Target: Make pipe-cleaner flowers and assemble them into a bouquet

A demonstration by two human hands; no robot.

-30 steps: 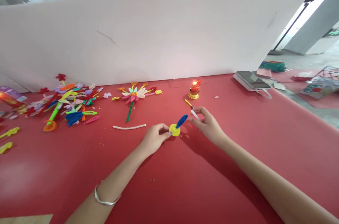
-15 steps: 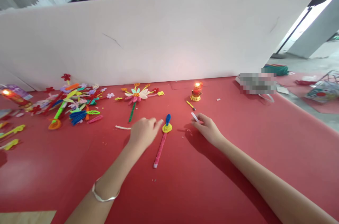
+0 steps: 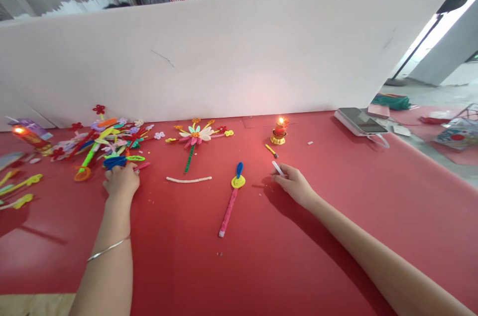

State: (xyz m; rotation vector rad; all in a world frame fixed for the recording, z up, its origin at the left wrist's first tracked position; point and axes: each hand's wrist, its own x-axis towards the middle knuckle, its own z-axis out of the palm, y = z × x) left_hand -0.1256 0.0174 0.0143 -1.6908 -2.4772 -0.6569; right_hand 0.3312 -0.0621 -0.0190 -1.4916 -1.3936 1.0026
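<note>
My left hand (image 3: 122,181) reaches down at the near edge of a colourful pile of pipe-cleaner flowers and stems (image 3: 89,149). Its fingers curl closed on blue pipe-cleaner loops (image 3: 115,161), with the fingertips partly hidden. A slim white translucent glue stick (image 3: 277,168) is pinched in my right hand (image 3: 295,184), which rests near the table. Between the hands lies a pink-wrapped stem (image 3: 228,214) with a yellow coiled disc (image 3: 238,182) and one blue loop (image 3: 239,170) at its top.
A lit red candle (image 3: 280,129) in a gold holder stands beyond my right hand, near a short yellow stick (image 3: 271,150). Another lit candle (image 3: 32,140) is at far left. A pipe-cleaner flower (image 3: 195,135), a white strip (image 3: 188,180) and a white device (image 3: 360,122) lie on the red table.
My left hand has moved left from beside the yellow disc to the blue loops in the pile, uncovering the white strip. My right hand keeps the glue stick in nearly the same place.
</note>
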